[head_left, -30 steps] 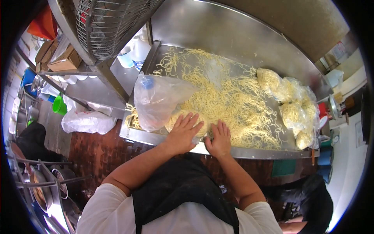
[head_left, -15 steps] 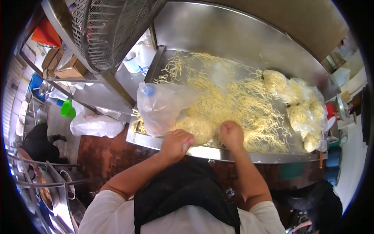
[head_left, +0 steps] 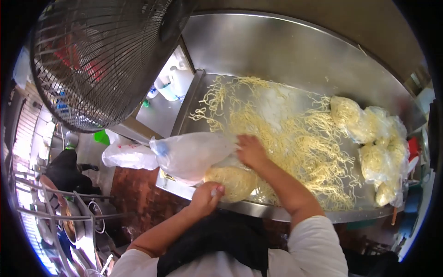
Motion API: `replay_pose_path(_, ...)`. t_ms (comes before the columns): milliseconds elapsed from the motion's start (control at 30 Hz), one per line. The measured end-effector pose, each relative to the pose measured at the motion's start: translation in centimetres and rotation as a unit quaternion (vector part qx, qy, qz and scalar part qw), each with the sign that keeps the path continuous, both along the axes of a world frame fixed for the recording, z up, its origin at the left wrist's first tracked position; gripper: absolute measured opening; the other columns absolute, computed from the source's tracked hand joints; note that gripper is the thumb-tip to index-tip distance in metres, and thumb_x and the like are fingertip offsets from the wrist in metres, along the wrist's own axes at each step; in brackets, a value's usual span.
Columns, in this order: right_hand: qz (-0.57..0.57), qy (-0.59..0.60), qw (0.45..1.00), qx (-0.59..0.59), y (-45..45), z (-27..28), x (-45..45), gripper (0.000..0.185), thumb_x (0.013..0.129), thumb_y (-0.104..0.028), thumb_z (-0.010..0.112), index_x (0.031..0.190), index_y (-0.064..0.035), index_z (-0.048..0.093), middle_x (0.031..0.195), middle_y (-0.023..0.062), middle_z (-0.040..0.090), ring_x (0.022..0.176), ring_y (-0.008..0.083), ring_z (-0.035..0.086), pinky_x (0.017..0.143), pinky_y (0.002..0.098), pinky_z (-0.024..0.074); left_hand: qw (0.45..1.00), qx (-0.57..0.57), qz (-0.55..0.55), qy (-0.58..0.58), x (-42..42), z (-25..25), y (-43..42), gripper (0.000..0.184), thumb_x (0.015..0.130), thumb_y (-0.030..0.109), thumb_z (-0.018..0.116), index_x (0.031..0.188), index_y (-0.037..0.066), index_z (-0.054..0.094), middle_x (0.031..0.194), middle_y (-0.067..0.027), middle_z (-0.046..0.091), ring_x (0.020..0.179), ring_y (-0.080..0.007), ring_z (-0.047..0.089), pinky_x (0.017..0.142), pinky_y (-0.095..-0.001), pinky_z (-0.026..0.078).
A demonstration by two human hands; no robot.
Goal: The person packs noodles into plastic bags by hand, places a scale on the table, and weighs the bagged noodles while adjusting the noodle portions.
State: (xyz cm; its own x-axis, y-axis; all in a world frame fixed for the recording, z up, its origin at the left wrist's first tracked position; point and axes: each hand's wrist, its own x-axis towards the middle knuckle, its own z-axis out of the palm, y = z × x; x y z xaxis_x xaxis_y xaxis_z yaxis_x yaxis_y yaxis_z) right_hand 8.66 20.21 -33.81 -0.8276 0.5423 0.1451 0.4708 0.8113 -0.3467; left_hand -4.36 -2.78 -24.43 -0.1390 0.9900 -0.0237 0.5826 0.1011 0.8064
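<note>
My left hand (head_left: 207, 198) is closed on the near left edge of a clear plastic bag of noodles (head_left: 234, 183), at the front edge of a steel tray table (head_left: 323, 216). Something small and whitish shows by its thumb. My right hand (head_left: 251, 152) reaches over the loose yellow noodles (head_left: 300, 143), its fingers stretched out beside the right end of a puffed-up, cloudy plastic bag (head_left: 198, 154). Whether the fingertips touch that bag I cannot tell. A blue patch shows at the cloudy bag's left end.
Several filled noodle bags (head_left: 376, 138) are piled at the tray's right end. A large wire-caged fan (head_left: 101, 64) stands close at upper left. White containers (head_left: 177, 83) sit behind the tray's left wall. A person in dark clothes (head_left: 67, 173) is at far left, beyond metal rails.
My right hand has left the noodle bag's right side and moved forward and left, its fist opening. The cloudy bag now lies more stretched out sideways. The view has shifted, with the fan looming larger.
</note>
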Motion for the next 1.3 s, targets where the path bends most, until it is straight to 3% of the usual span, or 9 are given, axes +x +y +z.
replay_pose_path(267,-0.194,0.030,0.980,-0.025,5.7,7.1,3.5,0.011,0.073,-0.016,0.066,0.081,-0.0119,0.071,0.097,0.0088,0.067,0.097,0.0306,0.059,0.097,0.0461,0.0401,0.998,-0.024,0.051,0.011,1.0,0.1,0.3,0.032,0.098,0.028,0.050,0.083,0.004,0.066,0.084,-0.0187,0.065,0.082,-0.0396,0.061,0.075,-0.0462,0.048)
replay_pose_path(467,0.103,0.116,0.985,0.069,2.6,0.4,-12.8,0.039,0.082,-0.023,0.065,0.120,-0.0135,0.062,0.138,0.0156,0.048,0.131,0.0335,0.042,0.109,0.0512,0.0307,0.994,-0.055,0.084,0.044,1.6,0.2,0.7,0.030,0.097,0.028,0.051,0.086,0.005,0.066,0.085,-0.0176,0.065,0.082,-0.0389,0.062,0.073,-0.0459,0.050)
replay_pose_path(733,-0.186,-0.041,0.979,0.077,12.7,-4.1,-10.8,0.045,0.097,-0.019,0.034,0.138,-0.0041,0.045,0.148,0.0168,0.040,0.139,0.0329,0.034,0.115,0.0543,0.0215,0.993,-0.044,0.112,0.001,1.7,-0.3,1.0,0.030,0.096,0.028,0.053,0.083,0.004,0.066,0.080,-0.0183,0.064,0.078,-0.0399,0.061,0.070,-0.0470,0.048)
replay_pose_path(933,-0.396,-0.287,0.864,0.122,18.6,-1.1,9.9,0.050,0.092,-0.023,0.042,0.139,-0.0044,0.045,0.145,0.0141,0.044,0.134,0.0285,0.041,0.114,0.0555,0.0210,0.995,-0.022,0.096,-0.022,1.1,-1.2,1.1,0.029,0.096,0.027,0.053,0.084,0.004,0.066,0.080,-0.0180,0.065,0.079,-0.0401,0.062,0.072,-0.0471,0.049)
replay_pose_path(1000,-0.408,-0.159,0.898,0.033,18.3,4.0,9.6,0.034,0.088,-0.016,0.046,0.118,-0.0062,0.057,0.129,0.0187,0.051,0.122,0.0314,0.048,0.108,0.0536,0.0255,0.994,-0.013,0.103,-0.022,1.2,-1.5,0.8,0.029,0.096,0.027,0.053,0.084,0.004,0.067,0.081,-0.0181,0.066,0.080,-0.0402,0.062,0.073,-0.0465,0.049)
replay_pose_path(1100,-0.325,0.120,0.924,0.161,17.7,2.8,3.8,0.009,0.072,-0.015,0.062,0.068,-0.0081,0.066,0.083,0.0143,0.065,0.083,0.0344,0.060,0.078,0.0480,0.0425,0.994,-0.012,0.106,-0.016,1.3,-1.5,0.8,0.029,0.095,0.027,0.054,0.085,0.004,0.067,0.082,-0.0182,0.066,0.081,-0.0400,0.063,0.073,-0.0462,0.050)
replay_pose_path(1200,-0.135,0.120,0.974,0.138,13.7,2.2,-9.4,0.012,0.070,-0.017,0.063,0.071,-0.0051,0.065,0.087,0.0164,0.063,0.089,0.0354,0.058,0.082,0.0471,0.0435,0.993,-0.021,0.114,0.004,1.4,-1.3,1.0,0.028,0.095,0.026,0.055,0.084,0.004,0.067,0.082,-0.0182,0.066,0.081,-0.0398,0.063,0.072,-0.0463,0.050)
replay_pose_path(1233,-0.049,0.015,0.999,0.006,11.4,4.5,-12.4,0.035,0.085,-0.030,0.058,0.105,-0.0032,0.066,0.125,0.0200,0.057,0.124,0.0353,0.049,0.109,0.0505,0.0308,0.993,-0.035,0.115,0.018,1.5,-1.1,1.0,0.025,0.094,0.024,0.056,0.082,0.004,0.067,0.081,-0.0177,0.066,0.079,-0.0390,0.063,0.070,-0.0453,0.050)
replay_pose_path(1300,0.054,0.140,0.986,0.071,9.5,2.3,-18.2,0.041,0.089,-0.030,0.053,0.120,-0.0036,0.060,0.135,0.0210,0.050,0.132,0.0359,0.042,0.112,0.0539,0.0258,0.991,-0.026,0.129,0.019,1.8,-1.4,0.7,0.024,0.093,0.023,0.058,0.082,0.005,0.067,0.081,-0.0173,0.066,0.077,-0.0382,0.063,0.070,-0.0443,0.051)
